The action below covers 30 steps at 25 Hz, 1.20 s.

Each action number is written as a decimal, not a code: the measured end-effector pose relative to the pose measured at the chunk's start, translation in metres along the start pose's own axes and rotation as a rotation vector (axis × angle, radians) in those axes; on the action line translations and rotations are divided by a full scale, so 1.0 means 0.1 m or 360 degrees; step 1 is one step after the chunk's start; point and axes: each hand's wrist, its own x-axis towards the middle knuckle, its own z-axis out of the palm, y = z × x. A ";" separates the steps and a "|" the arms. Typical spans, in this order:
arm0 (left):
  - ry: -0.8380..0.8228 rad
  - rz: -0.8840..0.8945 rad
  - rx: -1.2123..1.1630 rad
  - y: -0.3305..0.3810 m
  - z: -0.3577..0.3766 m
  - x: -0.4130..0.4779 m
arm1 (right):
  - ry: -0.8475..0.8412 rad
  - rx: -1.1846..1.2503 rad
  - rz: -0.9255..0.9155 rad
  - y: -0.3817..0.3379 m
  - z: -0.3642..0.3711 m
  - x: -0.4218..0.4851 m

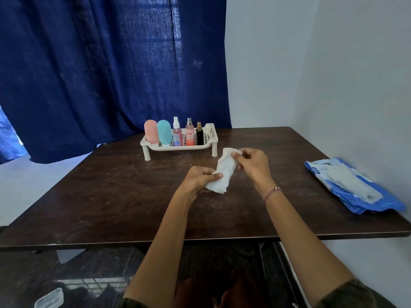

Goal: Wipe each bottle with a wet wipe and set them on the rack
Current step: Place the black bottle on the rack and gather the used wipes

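While both your left hand (201, 175) and right hand (253, 162) pinch the wet wipe (222, 172), the dark scuffed table (115, 196) sits before a blue curtain (100, 63).

Both hands hold a crumpled white wet wipe (220, 172) above the dark table (124, 196): the left hand (201, 177) grips its lower end, the right hand (252, 162) pinches the top. Five bottles stand upright in the white rack (180, 147) beyond. A blue wipes pack (353, 185) lies at the right.

We see a pink bottle (151, 131), a teal bottle (164, 132), a black bottle (200, 137), a cream rack (178, 148), a white wipe (223, 172), a navy curtain (89, 63).
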 end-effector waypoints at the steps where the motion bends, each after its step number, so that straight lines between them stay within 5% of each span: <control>1: 0.0019 -0.0020 -0.0072 0.00 0.01 0.02 | -0.0014 0.0050 -0.0041 -0.01 -0.02 -0.03; 7: 0.0106 -0.0114 -0.0366 0.04 0.13 0.04 | -0.0876 -0.0437 -0.0438 0.02 -0.25 -0.33; 12: -0.0025 -0.0091 -0.0381 0.02 0.22 0.02 | -0.0338 -0.0276 -0.0333 -0.01 -0.39 -0.15; 16: -0.0130 0.0044 -0.0097 0.12 0.34 -0.03 | -0.0605 -0.0610 -0.0286 0.06 -0.32 -0.10; 20: -0.0323 -0.0032 -0.0119 0.19 0.39 -0.08 | -0.0583 -0.0700 -0.0170 0.11 -0.52 -0.02; 24: -0.0393 0.0369 0.0568 0.20 0.61 -0.08 | -0.0503 -0.0803 -0.0153 0.16 -0.85 0.04; 30: 0.0077 0.0537 0.0327 0.17 1.33 0.08 | -0.0031 -0.0804 -0.0307 0.38 -1.24 0.08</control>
